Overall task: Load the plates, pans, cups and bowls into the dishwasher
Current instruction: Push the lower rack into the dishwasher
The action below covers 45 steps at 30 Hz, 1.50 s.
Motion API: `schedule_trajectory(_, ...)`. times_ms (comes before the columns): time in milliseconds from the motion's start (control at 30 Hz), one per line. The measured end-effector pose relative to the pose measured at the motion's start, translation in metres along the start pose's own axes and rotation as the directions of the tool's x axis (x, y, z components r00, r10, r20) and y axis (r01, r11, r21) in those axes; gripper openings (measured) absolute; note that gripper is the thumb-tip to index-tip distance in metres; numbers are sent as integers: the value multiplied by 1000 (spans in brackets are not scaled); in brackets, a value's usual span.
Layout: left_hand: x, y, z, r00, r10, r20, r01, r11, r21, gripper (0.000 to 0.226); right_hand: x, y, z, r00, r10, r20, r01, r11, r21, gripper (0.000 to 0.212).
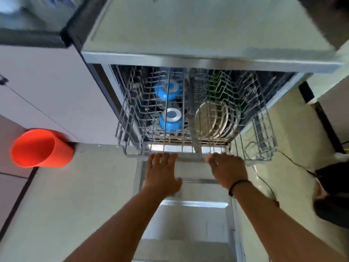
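While both arms reach up from the bottom of the frame, the left hand [163,170] and the right hand [227,168] lie side by side at the front rail of the upper wire rack [188,155], just below the centre of the picture. The left hand's fingers are nearly straight, their tips on the rail, thumb spread out to the right; it grips nothing. The right hand's fingers bend slightly over the same rail — whether they actually hook under the wire cannot be told through the blur. A dark band [238,186] circles the right wrist.

Through the rack, in the middle of the frame, the lower basket shows its load: two blue bowls [171,118] turned bottom up with pale bases, one above the other in the picture, left of centre; to their right a row of cream plates [211,119] standing on edge, with a dark green plate [214,87] above them. The open dishwasher door [190,220] spreads beneath the forearms at lower centre.

At the left edge an orange cup [40,148] lies on its side — mouth toward the viewer — on the pale floor against the grey cabinet [47,87]. A black cable [264,178] trails across the floor at the right, and the pale countertop [198,29] fills the top of the frame.
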State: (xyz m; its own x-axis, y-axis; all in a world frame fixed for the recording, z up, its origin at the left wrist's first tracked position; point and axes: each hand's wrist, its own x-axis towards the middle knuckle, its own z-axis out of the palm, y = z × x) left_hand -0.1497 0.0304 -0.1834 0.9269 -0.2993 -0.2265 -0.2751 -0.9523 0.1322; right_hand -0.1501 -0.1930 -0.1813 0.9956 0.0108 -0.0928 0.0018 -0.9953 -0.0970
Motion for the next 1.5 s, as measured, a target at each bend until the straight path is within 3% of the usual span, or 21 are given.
schedule_trajectory(167,-79,6,11,987,90,132,-80,993,-82,80,-78,2,-4,983,7,182,-12,999,30,34)
schedule_trajectory(233,-95,10,13,978,85,192,-70,994,-87,84,-95,2,-7,977,1,212,-22,995,99,33)
schedule_trajectory(333,-110,15,9,956,55,287,-29,995,-91,87,-114,-4,-10,963,0,271,-17,998,61,36)
schedule_trajectory(500,-153,16,5,893,95,440,-57,993,-99,91,-162,-13,-4,955,17,295,-27,999,30,35)
schedule_trajectory(700,-190,8,-5,753,224,619,-188,974,-124,95,-213,-20,0,916,51,398,-79,995,55,38)
schedule_trajectory(800,-178,-13,-22,741,293,604,-273,954,-129,78,-205,-25,-10,839,77,539,-98,995,10,39)
schedule_trajectory(900,-157,-47,-38,768,419,485,-458,888,-42,64,-184,-38,-26,727,172,664,-232,973,2,51)
schedule_trajectory(967,-144,-79,-48,770,506,389,-556,831,18,61,-168,-61,-34,694,239,679,-274,960,-57,56)
schedule_trajectory(1100,-135,-161,-76,752,626,206,-646,762,43,54,-143,-138,-39,730,386,564,-385,914,-126,66)
schedule_trajectory(1233,-146,-273,-111,788,586,191,-600,799,25,55,-107,-257,-35,794,473,382,-532,844,61,72)
schedule_trajectory(1367,-152,-374,-154,866,444,231,-466,883,49,58,-54,-362,-56,915,396,73,-402,909,108,63)
schedule_trajectory(1500,-139,-438,-201,922,351,162,-361,932,34,58,14,-421,-107,953,237,-190,-215,968,131,54)
